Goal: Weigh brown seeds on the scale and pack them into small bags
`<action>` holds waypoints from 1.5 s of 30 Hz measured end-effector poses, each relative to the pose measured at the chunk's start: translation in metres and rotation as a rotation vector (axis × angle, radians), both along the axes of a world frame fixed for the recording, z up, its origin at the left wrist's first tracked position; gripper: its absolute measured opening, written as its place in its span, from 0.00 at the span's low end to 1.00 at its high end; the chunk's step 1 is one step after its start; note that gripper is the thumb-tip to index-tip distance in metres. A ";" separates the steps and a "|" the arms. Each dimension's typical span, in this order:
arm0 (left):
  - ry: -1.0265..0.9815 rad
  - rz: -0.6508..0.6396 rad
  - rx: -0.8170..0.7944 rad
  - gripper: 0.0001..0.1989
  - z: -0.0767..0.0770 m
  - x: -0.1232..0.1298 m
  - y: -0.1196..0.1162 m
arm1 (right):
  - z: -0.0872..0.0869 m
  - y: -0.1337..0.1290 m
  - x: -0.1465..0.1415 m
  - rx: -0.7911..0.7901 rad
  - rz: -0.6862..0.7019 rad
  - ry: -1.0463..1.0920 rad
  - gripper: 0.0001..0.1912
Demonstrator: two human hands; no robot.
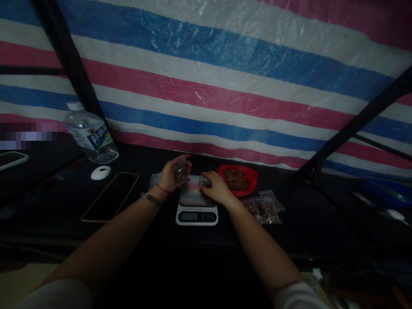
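Observation:
My left hand [168, 177] is closed round a small clear plastic bag [181, 172] with brownish bits in it, just over the left edge of a kitchen scale [197, 216]. My right hand [217, 189] reaches above the scale's metal plate, fingers bent round a small clear-and-dark thing [205, 182] too dim to name. Whether that thing rests on the plate I cannot tell. Beside my right hand sits a red plastic tray [254, 177] holding a heap of brown pieces [236, 178]. Filled zip bags [268, 210] lie to the right of the scale.
A large clear bottle [92, 133] stands at the back left, near a white mouse [101, 172] and a dark phone [111, 197]. Flat plastic bags [155, 179] lie behind my left wrist. A striped sheet [206, 90] and black poles [347, 133] bound the black table.

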State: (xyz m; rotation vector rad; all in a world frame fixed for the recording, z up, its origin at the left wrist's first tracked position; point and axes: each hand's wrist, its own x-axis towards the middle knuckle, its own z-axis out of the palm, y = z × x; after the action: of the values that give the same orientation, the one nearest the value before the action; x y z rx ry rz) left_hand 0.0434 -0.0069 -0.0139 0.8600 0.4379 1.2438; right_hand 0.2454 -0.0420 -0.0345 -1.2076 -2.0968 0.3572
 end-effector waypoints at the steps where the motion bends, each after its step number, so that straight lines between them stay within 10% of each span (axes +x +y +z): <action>1: 0.003 -0.025 0.022 0.23 0.000 0.000 -0.001 | 0.001 -0.001 0.001 0.026 -0.009 0.018 0.29; 13: 0.210 -0.420 0.171 0.19 0.016 0.005 -0.032 | 0.044 -0.033 -0.008 0.346 0.158 0.288 0.17; 21: 0.666 -0.238 0.419 0.17 0.033 0.012 -0.082 | 0.068 -0.088 -0.008 0.084 0.188 0.314 0.03; 35: 0.823 -0.219 0.499 0.16 0.030 0.010 -0.115 | 0.055 -0.106 0.002 -0.133 -0.021 0.463 0.10; 45: 0.807 0.123 0.473 0.14 0.045 0.011 -0.120 | 0.073 -0.114 0.006 -0.173 -0.061 0.463 0.05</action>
State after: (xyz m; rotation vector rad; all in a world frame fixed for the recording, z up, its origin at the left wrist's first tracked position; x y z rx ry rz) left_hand 0.0544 -0.1272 0.0312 1.7747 0.8612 1.0839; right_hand 0.2511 -0.1557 0.0382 -1.1515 -1.6528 0.7270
